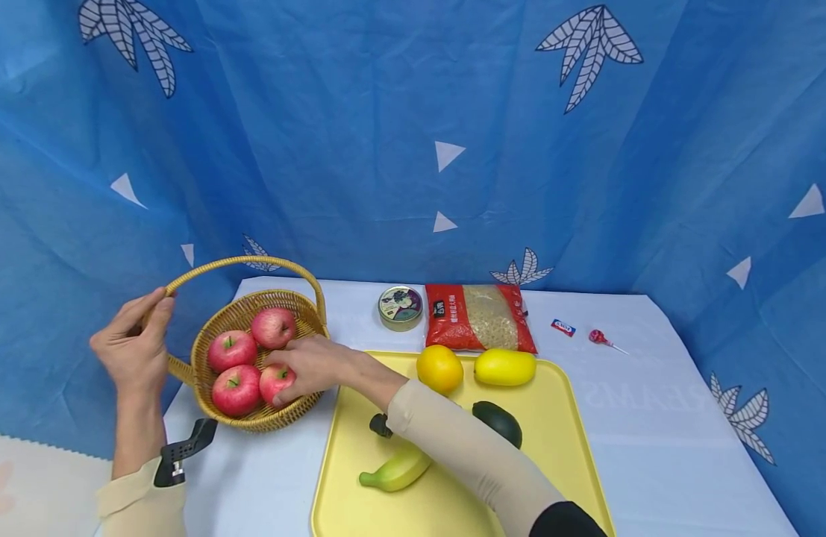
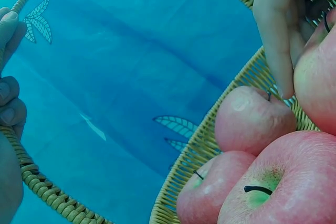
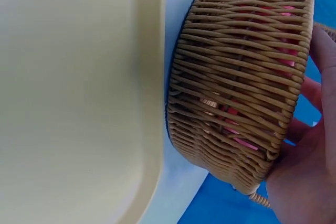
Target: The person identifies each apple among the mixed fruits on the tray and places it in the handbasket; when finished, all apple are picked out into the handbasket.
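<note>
My left hand (image 1: pixel 133 343) grips the arched handle (image 1: pixel 251 261) of a woven wicker basket (image 1: pixel 265 425), left of the tray. Several red apples (image 1: pixel 235 390) lie in the basket. My right hand (image 1: pixel 318 365) reaches over its right rim and holds the rightmost apple (image 1: pixel 276 382), thumb on the near side and fingers partly hidden behind. In the left wrist view, fingers (image 2: pixel 278 35) of the right hand stand beside that apple (image 2: pixel 317 77). The right wrist view shows the basket's side (image 3: pixel 236 77), with my right hand (image 3: pixel 310 171) over its rim.
A yellow tray (image 1: pixel 325 477) holds an orange (image 1: pixel 439 369), a yellow mango (image 1: pixel 505 368), a banana (image 1: pixel 395 471), a dark green oval fruit (image 1: pixel 498 423) and a small dark item (image 1: pixel 380 425). Behind are a round tin (image 1: pixel 400 308), a red pasta bag (image 1: pixel 480 318), a small wrapped candy (image 1: pixel 563 327) and a lollipop (image 1: pixel 598 337).
</note>
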Tool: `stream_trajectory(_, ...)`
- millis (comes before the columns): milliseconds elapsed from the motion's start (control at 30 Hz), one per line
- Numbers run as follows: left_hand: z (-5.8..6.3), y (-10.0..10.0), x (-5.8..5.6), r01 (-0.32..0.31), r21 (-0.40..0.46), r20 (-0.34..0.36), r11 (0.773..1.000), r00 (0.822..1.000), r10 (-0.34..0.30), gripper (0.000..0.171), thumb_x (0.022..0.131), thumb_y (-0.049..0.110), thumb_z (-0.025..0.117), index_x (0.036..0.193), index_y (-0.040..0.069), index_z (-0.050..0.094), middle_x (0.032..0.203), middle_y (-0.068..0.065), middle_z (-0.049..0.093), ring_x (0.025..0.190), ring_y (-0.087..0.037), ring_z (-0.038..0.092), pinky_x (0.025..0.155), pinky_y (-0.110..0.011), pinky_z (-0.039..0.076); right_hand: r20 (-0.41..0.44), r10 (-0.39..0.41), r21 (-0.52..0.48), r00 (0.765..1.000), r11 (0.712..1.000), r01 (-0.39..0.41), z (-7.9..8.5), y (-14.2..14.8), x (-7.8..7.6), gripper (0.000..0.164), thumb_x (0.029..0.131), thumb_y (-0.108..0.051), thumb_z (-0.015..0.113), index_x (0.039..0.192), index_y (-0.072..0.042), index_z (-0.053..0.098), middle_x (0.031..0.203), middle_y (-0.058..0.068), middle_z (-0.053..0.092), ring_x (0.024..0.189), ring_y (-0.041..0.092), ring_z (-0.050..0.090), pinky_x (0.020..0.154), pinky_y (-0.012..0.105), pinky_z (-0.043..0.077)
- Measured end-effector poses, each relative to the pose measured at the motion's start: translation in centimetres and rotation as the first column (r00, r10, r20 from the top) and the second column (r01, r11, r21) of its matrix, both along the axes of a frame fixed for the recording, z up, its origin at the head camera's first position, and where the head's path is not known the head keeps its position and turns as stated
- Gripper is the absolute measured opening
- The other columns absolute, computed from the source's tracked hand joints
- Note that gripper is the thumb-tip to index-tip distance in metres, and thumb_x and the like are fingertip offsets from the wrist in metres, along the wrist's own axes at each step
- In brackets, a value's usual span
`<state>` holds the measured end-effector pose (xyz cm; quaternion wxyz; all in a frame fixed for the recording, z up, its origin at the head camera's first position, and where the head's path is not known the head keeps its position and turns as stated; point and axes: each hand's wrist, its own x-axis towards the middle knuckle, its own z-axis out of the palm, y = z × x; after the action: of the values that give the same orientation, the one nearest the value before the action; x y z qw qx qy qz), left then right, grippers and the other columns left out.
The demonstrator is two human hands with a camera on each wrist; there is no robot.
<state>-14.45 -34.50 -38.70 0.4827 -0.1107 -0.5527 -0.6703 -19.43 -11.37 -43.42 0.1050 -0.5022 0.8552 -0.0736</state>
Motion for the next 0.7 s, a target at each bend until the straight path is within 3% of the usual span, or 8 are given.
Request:
stream_trajectory(333,-0.16,-0.15,-0.13,0.006,-0.006,-0.002,1.000,1.000,-0.006,0.021,0.082,-0.021,0.070,0.101,-0.026,0.065,0.094,-0.016,0.077,0.078,-0.014,0.070,0.067,-0.015,0.053,-0.006,-0.025,0.032,1.000,0.999,0.026,-0.12,-0.11,-0.42,0.069,0.087,-0.067,0.065,0.146,-0.036,0.049,0.132,-0.012,0.055,0.118,0.004,0.052,0.108,0.029,0.038)
stream_trajectory(700,-0.13,-0.19,-0.17,0.015,0.004,-0.019,1.000,1.000,-0.015,0.020,0.081,-0.023,0.069,0.101,-0.027,0.065,0.093,-0.017,0.076,0.080,-0.016,0.072,0.069,-0.016,0.054,-0.030,-0.068,0.034,0.997,0.997,0.069,-0.36,-0.17,-0.53,0.067,0.087,-0.069,0.063,0.145,-0.039,0.049,0.144,-0.008,0.048,0.120,0.006,0.053,0.098,0.032,0.040)
